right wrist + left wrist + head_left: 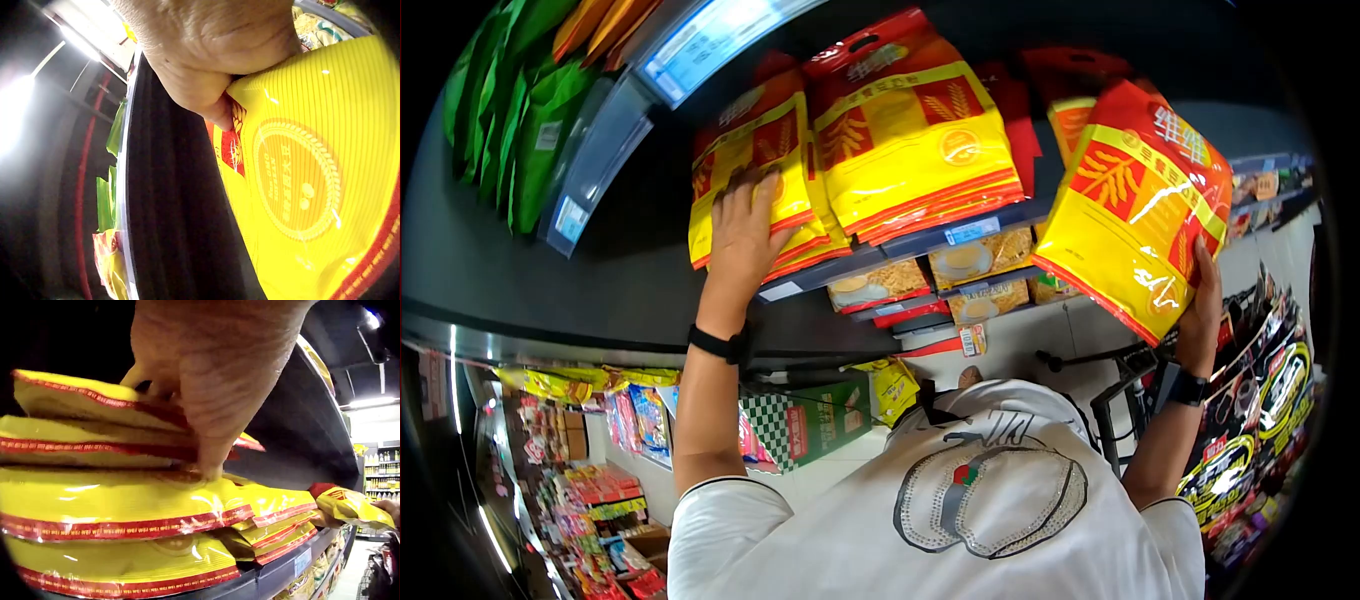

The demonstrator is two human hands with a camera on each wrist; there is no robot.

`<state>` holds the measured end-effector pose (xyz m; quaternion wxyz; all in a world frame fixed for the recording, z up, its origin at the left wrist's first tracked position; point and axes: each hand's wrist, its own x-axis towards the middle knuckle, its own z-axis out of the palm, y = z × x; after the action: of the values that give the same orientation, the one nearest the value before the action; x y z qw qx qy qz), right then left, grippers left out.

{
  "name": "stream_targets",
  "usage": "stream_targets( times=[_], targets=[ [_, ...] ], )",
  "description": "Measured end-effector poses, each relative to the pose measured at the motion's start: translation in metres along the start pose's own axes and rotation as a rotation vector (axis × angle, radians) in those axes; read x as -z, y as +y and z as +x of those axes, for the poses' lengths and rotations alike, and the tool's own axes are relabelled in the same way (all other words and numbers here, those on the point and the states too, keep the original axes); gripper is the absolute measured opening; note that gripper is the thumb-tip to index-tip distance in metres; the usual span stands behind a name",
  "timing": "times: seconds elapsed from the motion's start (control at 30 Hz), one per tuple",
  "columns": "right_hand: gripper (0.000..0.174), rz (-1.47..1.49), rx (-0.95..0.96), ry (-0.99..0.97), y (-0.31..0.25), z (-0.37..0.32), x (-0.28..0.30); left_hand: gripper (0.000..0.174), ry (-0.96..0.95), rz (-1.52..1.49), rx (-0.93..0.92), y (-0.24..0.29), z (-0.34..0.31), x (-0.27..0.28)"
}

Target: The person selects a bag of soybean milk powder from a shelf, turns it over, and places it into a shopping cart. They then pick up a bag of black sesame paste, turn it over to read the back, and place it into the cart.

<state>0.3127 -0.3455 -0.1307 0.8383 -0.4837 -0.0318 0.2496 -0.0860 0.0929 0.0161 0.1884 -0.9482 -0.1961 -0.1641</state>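
A stack of yellow-and-red snack bags (765,125) lies on a dark store shelf (960,235). My left hand (745,225) rests on it, fingers spread over the top bag. In the left wrist view the left hand (212,369) has its fingers over the top bag (81,400) and its thumb down the stack's front edges. A second stack (915,130) lies to its right. My right hand (1200,310) grips one more yellow-and-red bag (1135,205) by its lower edge, held up at the right of the shelf. In the right wrist view the thumb (219,112) pinches that bag (300,187).
Green bags (520,110) fill the shelf at upper left. Smaller snack packets (970,265) sit on the shelf below. A rack of dark packets (1260,400) stands close on the right, and more goods (600,490) line the aisle at lower left.
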Motion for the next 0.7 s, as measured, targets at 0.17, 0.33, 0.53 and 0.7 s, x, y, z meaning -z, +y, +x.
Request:
stream_targets(
  times=[0.17, 0.33, 0.53, 0.7],
  targets=[
    [0.041, -0.035, -0.011, 0.029, -0.006, -0.008, -0.010, 0.050, 0.166, 0.003, 0.020, -0.048, 0.006, -0.010],
    [0.047, -0.022, -0.015, 0.044, -0.003, -0.008, -0.009, 0.042, 0.099, -0.050, 0.257, -0.082, 0.021, 0.009],
    [0.049, -0.031, -0.012, 0.083, -0.003, -0.006, -0.007, 0.047, 0.103, -0.148, 0.325, -0.106, 0.031, 0.017],
    [0.050, -0.054, -0.038, 0.075, -0.005, -0.007, -0.006, 0.038, 0.150, -0.185, 0.332, -0.123, 0.034, 0.015]
  ],
)
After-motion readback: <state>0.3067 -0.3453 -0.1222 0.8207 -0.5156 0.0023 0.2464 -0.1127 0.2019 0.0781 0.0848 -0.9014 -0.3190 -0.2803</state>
